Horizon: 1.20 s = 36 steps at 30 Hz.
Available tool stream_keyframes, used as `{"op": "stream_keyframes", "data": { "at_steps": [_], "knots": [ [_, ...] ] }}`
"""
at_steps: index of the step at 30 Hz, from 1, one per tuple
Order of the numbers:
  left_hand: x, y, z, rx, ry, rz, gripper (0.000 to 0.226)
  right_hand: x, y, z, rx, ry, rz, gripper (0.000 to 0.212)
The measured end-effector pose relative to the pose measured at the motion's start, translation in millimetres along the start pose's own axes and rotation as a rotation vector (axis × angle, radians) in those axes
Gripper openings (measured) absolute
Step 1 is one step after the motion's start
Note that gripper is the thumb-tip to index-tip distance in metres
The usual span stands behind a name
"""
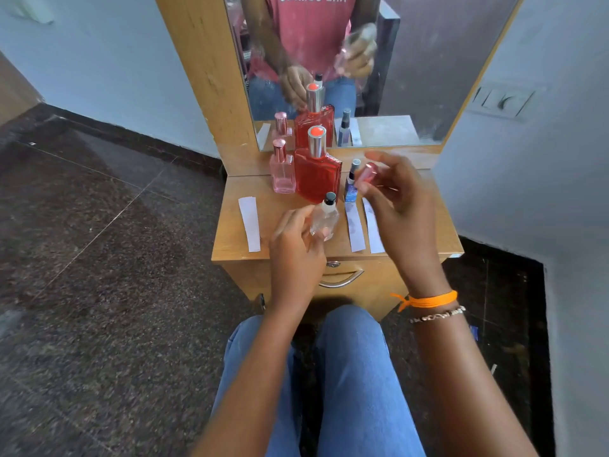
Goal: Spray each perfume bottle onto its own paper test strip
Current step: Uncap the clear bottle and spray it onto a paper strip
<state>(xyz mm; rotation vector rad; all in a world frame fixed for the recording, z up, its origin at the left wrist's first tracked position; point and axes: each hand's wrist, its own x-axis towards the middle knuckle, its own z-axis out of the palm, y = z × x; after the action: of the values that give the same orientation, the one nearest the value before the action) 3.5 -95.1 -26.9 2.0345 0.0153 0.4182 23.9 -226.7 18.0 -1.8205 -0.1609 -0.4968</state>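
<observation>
Head view, landmark is the big red bottle (318, 174) on the wooden dresser top (230, 239). Just in front of it we see the left hand (296, 245) gripping a clear bottle (324, 219), sprayer bare. To its right, the right hand (392, 199) pinches a pink cap (367, 173). Pink bottle (282, 171) touches its left; small blue bottle (351, 186) stands right. Three paper strips (249, 224) lie in front of it.

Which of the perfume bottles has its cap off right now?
The small clear bottle in the left hand; its black sprayer is bare. The others keep their caps.
</observation>
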Motion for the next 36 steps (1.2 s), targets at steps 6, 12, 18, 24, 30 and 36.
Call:
{"op": "stream_keyframes", "data": {
  "at_steps": [6,12,18,24,30,36],
  "knots": [
    [-3.6,7.8,4.6,-0.067,-0.058,-0.026,0.034,-10.9,55.3,-35.3,-0.392,0.07,0.159,0.022],
    [-7.5,12.2,11.2,-0.106,-0.095,-0.04,0.032,-22.1,71.4,-31.8,-0.39,0.026,0.241,0.035],
    [-7.9,17.9,20.0,-0.119,-0.158,-0.063,0.035,-30.2,59.5,-37.8,-0.401,0.147,0.114,0.035],
    [-2.6,26.0,25.1,-0.168,-0.281,-0.045,0.034,-36.3,37.8,-35.8,0.073,-0.195,0.092,0.044],
    [1.9,30.6,33.8,-0.044,-0.383,0.078,0.037,-36.0,42.6,-42.8,0.082,-0.07,0.12,0.046],
    [0.8,20.5,52.1,0.509,-0.396,0.278,0.036,-31.7,48.0,-52.8,0.064,0.09,0.152,0.047]
  ]
}}
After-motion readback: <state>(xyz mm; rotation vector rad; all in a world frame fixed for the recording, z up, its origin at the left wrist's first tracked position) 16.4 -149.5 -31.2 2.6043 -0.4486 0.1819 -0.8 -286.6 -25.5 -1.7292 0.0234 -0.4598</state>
